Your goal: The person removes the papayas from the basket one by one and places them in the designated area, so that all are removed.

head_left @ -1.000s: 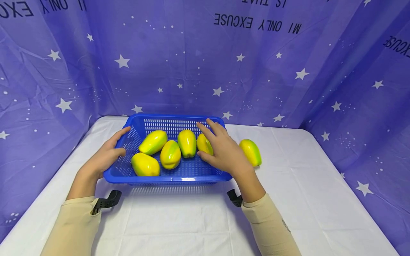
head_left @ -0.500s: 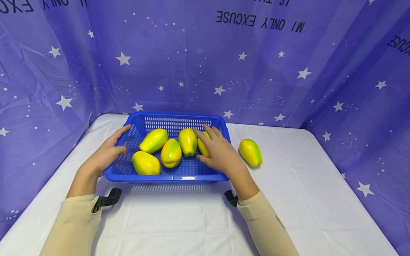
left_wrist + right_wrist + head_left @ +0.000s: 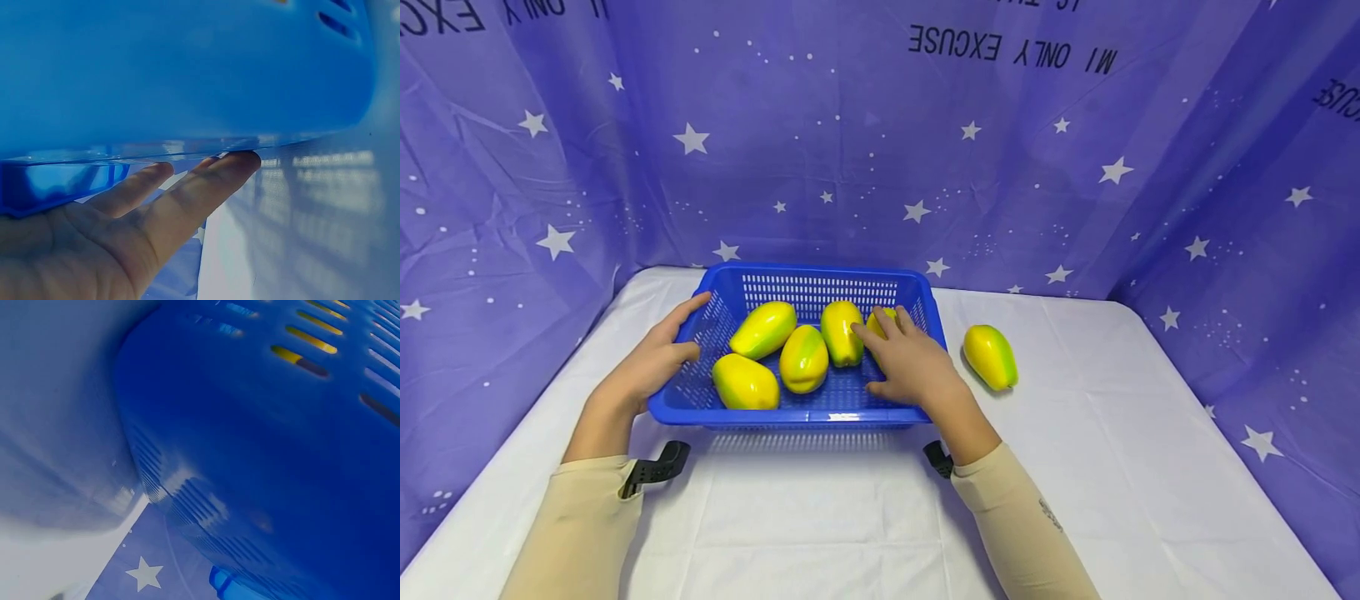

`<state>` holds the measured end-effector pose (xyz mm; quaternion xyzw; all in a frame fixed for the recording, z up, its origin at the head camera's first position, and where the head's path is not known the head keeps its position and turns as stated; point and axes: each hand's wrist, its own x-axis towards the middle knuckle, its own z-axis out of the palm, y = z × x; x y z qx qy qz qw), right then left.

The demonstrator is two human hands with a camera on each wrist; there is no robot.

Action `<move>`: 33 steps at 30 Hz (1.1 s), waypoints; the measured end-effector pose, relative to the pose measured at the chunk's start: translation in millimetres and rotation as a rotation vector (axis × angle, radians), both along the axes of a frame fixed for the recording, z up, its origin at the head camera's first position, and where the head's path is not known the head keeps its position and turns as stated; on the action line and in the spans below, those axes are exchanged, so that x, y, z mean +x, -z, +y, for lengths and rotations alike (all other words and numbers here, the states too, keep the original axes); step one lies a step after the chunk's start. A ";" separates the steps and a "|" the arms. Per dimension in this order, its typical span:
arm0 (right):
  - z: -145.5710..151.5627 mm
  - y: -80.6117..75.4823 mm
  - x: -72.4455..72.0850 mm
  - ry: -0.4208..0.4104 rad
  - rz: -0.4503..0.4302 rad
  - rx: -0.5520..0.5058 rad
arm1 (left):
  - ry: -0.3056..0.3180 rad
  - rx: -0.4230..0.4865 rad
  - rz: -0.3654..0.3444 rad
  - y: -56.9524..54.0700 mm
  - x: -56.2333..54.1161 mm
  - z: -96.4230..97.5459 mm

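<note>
A blue plastic basket with slotted walls stands on the table, holding several glossy yellow-green mangoes. My left hand grips its left side, thumb inside the rim. In the left wrist view, that hand's fingers reach under the blue underside. My right hand is inside the basket at the right, its spread fingers lying over the rightmost mango, which is mostly hidden. The right wrist view shows the basket's outer wall, with yellow through the slots; the right hand is hardly visible there.
One more mango lies on the white tablecloth, right of the basket. A purple star-patterned curtain encloses the table at the back and both sides. Black wrist mounts stick out from the sleeves near the basket's front.
My right hand has shifted slightly left and lower, over the rightmost mango; the loose mango beside the basket shows more fully. The left hand keeps its hold, and the basket stays in place.
</note>
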<state>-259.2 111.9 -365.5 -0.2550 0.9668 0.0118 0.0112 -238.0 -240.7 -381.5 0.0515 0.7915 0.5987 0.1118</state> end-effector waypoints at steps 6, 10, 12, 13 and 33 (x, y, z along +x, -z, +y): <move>-2.0 0.4 1.1 0.002 -0.042 0.112 | -0.002 0.020 -0.013 1.0 2.1 -0.7; -1.8 1.3 1.2 0.003 -0.059 0.116 | -0.003 0.015 -0.016 2.0 2.5 -0.7; -1.5 1.0 1.5 0.001 -0.063 0.102 | -0.002 0.015 -0.016 2.4 2.2 -0.8; -1.4 0.9 1.6 0.000 -0.062 0.095 | -0.001 0.017 -0.016 2.5 2.0 -0.9; 0.3 0.2 2.3 -0.041 0.048 0.122 | 0.014 0.017 0.008 0.5 1.0 0.0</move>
